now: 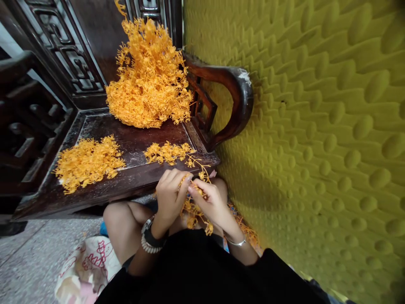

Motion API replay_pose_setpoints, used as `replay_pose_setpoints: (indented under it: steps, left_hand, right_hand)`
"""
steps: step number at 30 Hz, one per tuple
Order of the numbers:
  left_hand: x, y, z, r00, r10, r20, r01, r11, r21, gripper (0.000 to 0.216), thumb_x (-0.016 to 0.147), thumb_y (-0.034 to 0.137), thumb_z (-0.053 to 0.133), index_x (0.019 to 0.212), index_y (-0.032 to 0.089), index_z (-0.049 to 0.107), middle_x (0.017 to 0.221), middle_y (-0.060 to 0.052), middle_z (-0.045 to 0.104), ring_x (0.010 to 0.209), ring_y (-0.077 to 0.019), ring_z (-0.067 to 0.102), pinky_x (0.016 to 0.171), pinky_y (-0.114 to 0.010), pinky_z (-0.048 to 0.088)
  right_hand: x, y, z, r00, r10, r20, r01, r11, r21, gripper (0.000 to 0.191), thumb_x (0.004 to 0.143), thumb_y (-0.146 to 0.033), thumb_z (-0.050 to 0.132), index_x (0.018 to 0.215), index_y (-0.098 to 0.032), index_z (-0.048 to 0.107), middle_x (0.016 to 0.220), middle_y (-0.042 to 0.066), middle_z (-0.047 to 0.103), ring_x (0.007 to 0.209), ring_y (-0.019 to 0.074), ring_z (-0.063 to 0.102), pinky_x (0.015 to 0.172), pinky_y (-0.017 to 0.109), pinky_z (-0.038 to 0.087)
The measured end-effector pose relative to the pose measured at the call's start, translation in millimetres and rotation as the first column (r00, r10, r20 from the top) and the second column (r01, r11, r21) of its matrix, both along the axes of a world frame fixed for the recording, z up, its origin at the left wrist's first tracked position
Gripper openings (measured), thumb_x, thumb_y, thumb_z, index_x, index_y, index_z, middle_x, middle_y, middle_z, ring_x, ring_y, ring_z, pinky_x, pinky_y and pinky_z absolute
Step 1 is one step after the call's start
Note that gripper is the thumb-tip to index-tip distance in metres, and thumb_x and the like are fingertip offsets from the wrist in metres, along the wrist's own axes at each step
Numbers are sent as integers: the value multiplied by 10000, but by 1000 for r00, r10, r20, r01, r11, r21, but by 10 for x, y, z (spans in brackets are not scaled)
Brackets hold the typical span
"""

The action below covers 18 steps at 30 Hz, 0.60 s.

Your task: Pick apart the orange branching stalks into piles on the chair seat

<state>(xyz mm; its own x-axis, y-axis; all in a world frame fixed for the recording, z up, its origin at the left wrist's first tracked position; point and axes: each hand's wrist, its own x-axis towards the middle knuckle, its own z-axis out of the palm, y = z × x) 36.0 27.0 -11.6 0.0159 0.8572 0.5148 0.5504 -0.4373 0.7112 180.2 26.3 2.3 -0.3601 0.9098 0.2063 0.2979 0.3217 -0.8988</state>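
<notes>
Sprig (193,211) pinched between both hands over the lap, off the bench's (133,177) front edge | left hand (171,196) and right hand (210,200) both closed on it | best: grip near the joint, pull apart gently | piles: back (148,76), front-left (88,162), front-right (167,153)

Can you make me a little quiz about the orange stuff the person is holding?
1. True or false: both hands pinch the orange sprig over the lap.
2. How many orange piles lie on the wooden chair seat? A) one B) three C) five
3. Which wrist wears the thin bangle?

Key: 1 true. 2 B. 3 The right hand; the left hand has a watch.
</notes>
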Motion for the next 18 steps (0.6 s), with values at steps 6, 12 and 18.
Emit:
replay_pose_setpoints:
  steps: [6, 12, 18]
  left_hand:
    - [-20, 87, -53, 996, -18, 84, 7, 991, 132, 391, 972, 210, 395, 584, 208, 351, 556, 25, 367, 545, -140, 353, 567, -317, 270]
    - [-49, -230, 129, 940, -236, 247, 168, 949, 267, 363, 982, 224, 340, 620, 206, 344, 562, 21, 334, 549, -147, 329, 571, -322, 278]
    - [-88, -453, 342, 905, -391, 169, 286, 852, 438, 410, 983, 265, 287, 593, 204, 397, 503, 3, 376, 515, -153, 342, 538, -343, 316]
  right_hand:
    - [-71, -106, -41, 994, -55, -93, 54, 999, -8, 414, 958, -376, 451, 592, -191, 393, 540, -47, 326, 510, 87, 307, 479, 239, 257]
    - [-43, -234, 96, 952, 193, -238, -131, 958, 253, 430, 916, -273, 463, 531, -221, 279, 466, -59, 263, 421, 94, 270, 456, 278, 230]
    - [-18, -241, 303, 866, 442, -235, -261, 799, 541, 360, 806, -165, 485, 549, -237, 244, 443, -77, 229, 402, 111, 209, 447, 293, 213]
